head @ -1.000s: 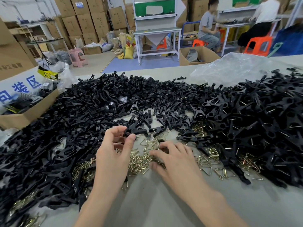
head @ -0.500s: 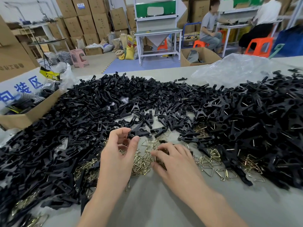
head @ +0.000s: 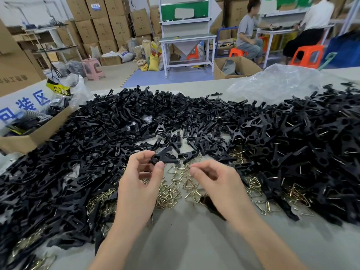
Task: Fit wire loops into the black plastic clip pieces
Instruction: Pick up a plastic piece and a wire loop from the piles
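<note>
While the left hand [head: 139, 184] pinches a clip [head: 165, 157] at frame centre, the right hand [head: 216, 184] curls above the wire loops [head: 169, 193]; whether it holds one, I cannot tell. A loose pinch may let the clip twist away.

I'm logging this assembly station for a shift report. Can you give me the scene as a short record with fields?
left hand: holds one black clip piece between thumb and fingers
right hand: fingertips pinched together above the wire loops; what they hold is too small to tell
table: covered with a heap of black clips
far side: cardboard box left, plastic bag right
</note>
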### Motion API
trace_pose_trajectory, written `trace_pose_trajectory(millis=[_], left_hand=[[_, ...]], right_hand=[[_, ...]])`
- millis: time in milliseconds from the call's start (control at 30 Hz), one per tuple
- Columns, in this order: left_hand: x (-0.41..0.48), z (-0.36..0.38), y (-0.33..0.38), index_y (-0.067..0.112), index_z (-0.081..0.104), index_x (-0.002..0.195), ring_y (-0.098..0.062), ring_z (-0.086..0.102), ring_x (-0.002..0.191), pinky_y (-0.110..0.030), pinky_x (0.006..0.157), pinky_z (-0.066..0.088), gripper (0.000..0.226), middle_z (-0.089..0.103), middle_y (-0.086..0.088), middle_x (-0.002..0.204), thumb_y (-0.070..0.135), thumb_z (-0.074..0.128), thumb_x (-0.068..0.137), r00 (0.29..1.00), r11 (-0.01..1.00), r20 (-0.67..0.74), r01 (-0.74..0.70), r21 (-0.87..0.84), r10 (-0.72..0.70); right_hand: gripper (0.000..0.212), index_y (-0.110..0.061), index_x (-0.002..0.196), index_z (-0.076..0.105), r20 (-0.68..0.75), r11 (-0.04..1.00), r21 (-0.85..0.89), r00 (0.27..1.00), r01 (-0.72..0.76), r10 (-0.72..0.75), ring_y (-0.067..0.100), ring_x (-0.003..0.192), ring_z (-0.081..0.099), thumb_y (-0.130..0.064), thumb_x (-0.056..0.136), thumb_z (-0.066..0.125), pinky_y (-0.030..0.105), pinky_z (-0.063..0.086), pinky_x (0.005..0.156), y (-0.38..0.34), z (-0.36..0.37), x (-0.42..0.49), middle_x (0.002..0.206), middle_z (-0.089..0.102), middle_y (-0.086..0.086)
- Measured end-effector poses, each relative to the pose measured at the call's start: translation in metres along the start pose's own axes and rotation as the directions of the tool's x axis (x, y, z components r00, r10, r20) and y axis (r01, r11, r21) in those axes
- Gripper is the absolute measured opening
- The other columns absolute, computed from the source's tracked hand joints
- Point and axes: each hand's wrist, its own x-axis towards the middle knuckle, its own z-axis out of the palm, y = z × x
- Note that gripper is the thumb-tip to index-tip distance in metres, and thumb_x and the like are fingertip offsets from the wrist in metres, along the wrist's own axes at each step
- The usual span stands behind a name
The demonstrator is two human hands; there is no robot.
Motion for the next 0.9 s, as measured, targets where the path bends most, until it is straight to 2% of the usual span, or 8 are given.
trace_pose_trajectory(millis=[67,133,233,433,600,700,767,900], left_hand=[[-0.001,0.0,0.004,0.042,0.059,0.102,-0.004,0.064,0.081,-0.01,0.07,0.047,0.017,0.07,0.015,0.094,0.033,0.067,0.09,0.998,0.998,0.054,-0.015,-0.053,0.018],[-0.003,0.0,0.007,0.043,0.06,0.103,-0.005,0.063,0.079,-0.011,0.071,0.047,0.019,0.069,0.013,0.093,0.04,0.066,0.086,0.994,0.996,0.109,-0.022,-0.085,0.031],[-0.006,0.001,0.006,0.041,0.061,0.106,-0.007,0.063,0.079,-0.013,0.072,0.048,0.02,0.067,0.012,0.092,0.039,0.07,0.088,0.984,0.995,0.173,-0.016,-0.098,0.033],[-0.008,0.004,0.006,0.042,0.06,0.11,-0.011,0.064,0.086,-0.012,0.076,0.048,0.024,0.067,0.013,0.095,0.039,0.065,0.087,0.973,0.997,0.22,-0.055,-0.063,0.068],[-0.006,0.003,0.003,0.041,0.06,0.109,-0.009,0.065,0.085,-0.012,0.076,0.047,0.021,0.068,0.014,0.094,0.04,0.068,0.089,0.982,0.995,0.184,-0.036,-0.089,0.052],[-0.007,0.006,0.004,0.043,0.061,0.109,-0.008,0.064,0.085,-0.013,0.077,0.048,0.022,0.069,0.016,0.095,0.037,0.067,0.089,0.977,0.995,0.207,-0.021,-0.102,0.041],[-0.009,0.008,0.004,0.042,0.061,0.109,-0.009,0.064,0.087,-0.016,0.078,0.049,0.02,0.07,0.015,0.097,0.035,0.068,0.091,0.973,0.993,0.225,-0.02,-0.118,0.046],[-0.009,0.01,0.006,0.04,0.064,0.108,-0.005,0.064,0.083,-0.015,0.075,0.049,0.02,0.071,0.014,0.093,0.032,0.07,0.091,0.969,0.978,0.245,0.044,-0.202,0.007]], right_hand=[[0.005,-0.027,0.087,0.077,0.015,0.962,0.241,0.991,-0.129,0.129,0.001,0.07,0.065,-0.026,0.091,0.074,0.012,0.051,0.067,-0.005,-0.004,0.003,0.082,0.075,-0.011],[0.007,-0.016,0.087,0.077,0.047,0.869,0.437,0.97,-0.233,0.237,0.006,0.068,0.063,-0.018,0.092,0.072,0.016,0.054,0.065,-0.008,-0.007,0.005,0.08,0.075,-0.004],[0.014,-0.016,0.082,0.079,0.104,0.773,0.566,0.954,-0.288,0.28,0.008,0.072,0.065,-0.016,0.093,0.07,0.021,0.058,0.073,-0.008,-0.008,0.007,0.085,0.076,0.003],[0.023,-0.018,0.071,0.081,0.175,0.678,0.651,0.937,-0.341,0.303,0.006,0.064,0.063,-0.015,0.091,0.07,0.019,0.057,0.068,-0.011,-0.001,0.008,0.08,0.074,0.003],[0.016,-0.014,0.075,0.079,0.191,0.644,0.684,0.936,-0.342,0.295,0.007,0.066,0.063,-0.015,0.089,0.072,0.019,0.057,0.069,-0.009,-0.002,0.009,0.081,0.073,0.005],[0.01,-0.015,0.075,0.079,0.231,0.642,0.675,0.931,-0.363,0.284,0.008,0.067,0.062,-0.024,0.078,0.077,0.02,0.057,0.069,-0.009,0.0,0.007,0.077,0.068,0.002],[0.013,-0.015,0.077,0.079,0.254,0.628,0.681,0.926,-0.377,0.28,0.008,0.068,0.061,-0.028,0.072,0.077,0.021,0.056,0.068,-0.01,0.001,0.006,0.078,0.068,0.001],[0.015,-0.013,0.081,0.08,0.312,0.554,0.73,0.916,-0.4,0.25,0.008,0.068,0.062,-0.025,0.073,0.076,0.021,0.057,0.067,-0.012,0.002,0.005,0.084,0.07,0.002]])
